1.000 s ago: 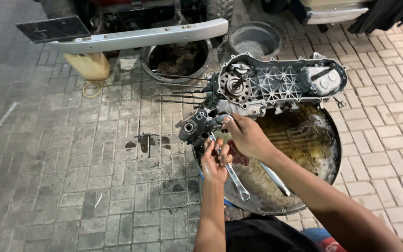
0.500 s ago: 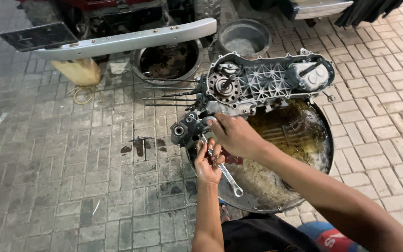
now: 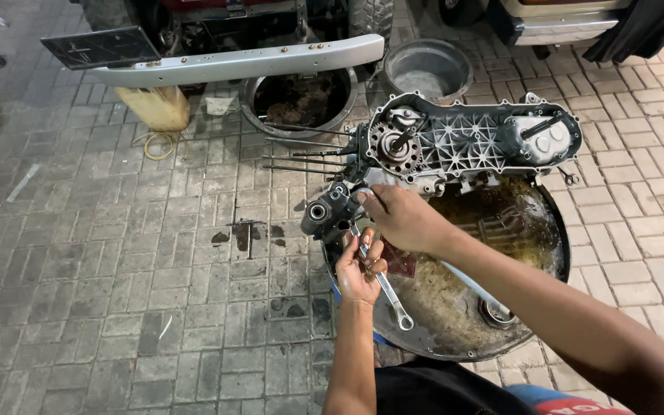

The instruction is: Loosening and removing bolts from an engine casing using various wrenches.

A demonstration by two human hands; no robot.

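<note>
A grey metal engine casing (image 3: 470,142) with ribbed webbing lies across the far rim of a wide, oily metal pan (image 3: 547,261). Long thin studs (image 3: 301,157) stick out of its left end. My right hand (image 3: 401,219) rests on the casing's lower left part, beside a round bushing (image 3: 318,213). My left hand (image 3: 359,269) grips a silver combination spanner (image 3: 382,284) just below that spot, with the ring end of the spanner pointing down over the pan.
A silver vehicle bumper (image 3: 232,61) lies at the top, with a round tub of dark scrap (image 3: 301,96) and an empty steel basin (image 3: 428,69) behind the casing. A yellowish canister (image 3: 155,107) stands at the left. Oil stains (image 3: 244,234) mark the brick paving.
The view has shifted slightly, so the casing and pan sit lower in the frame. Both hands stay at the casing's left end; the spanner has changed angle a little in my left hand.
</note>
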